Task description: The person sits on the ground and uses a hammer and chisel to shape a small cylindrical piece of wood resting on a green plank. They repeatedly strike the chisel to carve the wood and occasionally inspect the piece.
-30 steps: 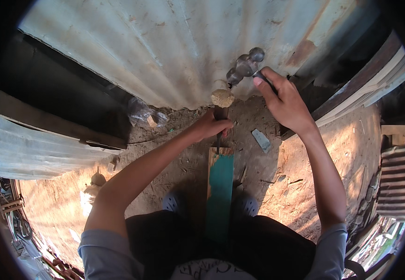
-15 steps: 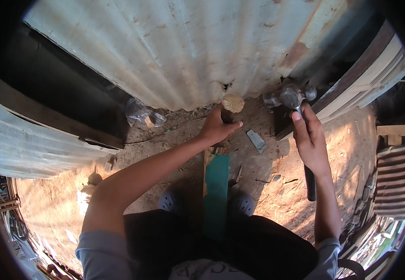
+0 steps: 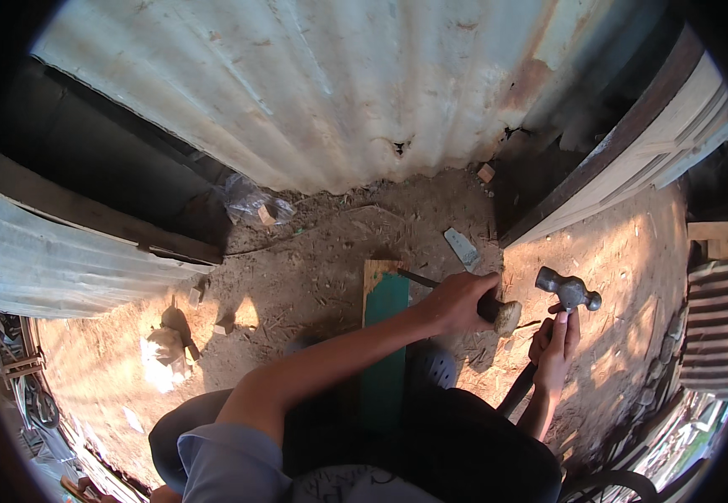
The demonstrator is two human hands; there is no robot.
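My left hand (image 3: pixel 464 303) is closed round the dark handle of a chisel (image 3: pixel 418 279), whose pale, frayed butt points right and whose blade lies at the top end of a teal-painted board (image 3: pixel 385 339) with bare wood at its edge. My right hand (image 3: pixel 555 344) grips a ball-peen hammer (image 3: pixel 568 289), its dark metal head raised just right of the chisel's butt. The board stands between my legs, in front of a grey clog (image 3: pixel 436 366), its lower end hidden in shadow.
A corrugated metal sheet (image 3: pixel 297 84) stands ahead, with dark openings and boards (image 3: pixel 598 151) either side. On the dirt ground lie a clear plastic bag (image 3: pixel 251 201), a pale flat offcut (image 3: pixel 462 249) and small blocks. A ribbed sheet (image 3: pixel 716 327) is at the right, clutter (image 3: pixel 24 394) at the left.
My left hand has swung the chisel down and rightward from upright to lying slanted over the board's end. My right hand has moved the hammer down and to the right. My legs have shifted.
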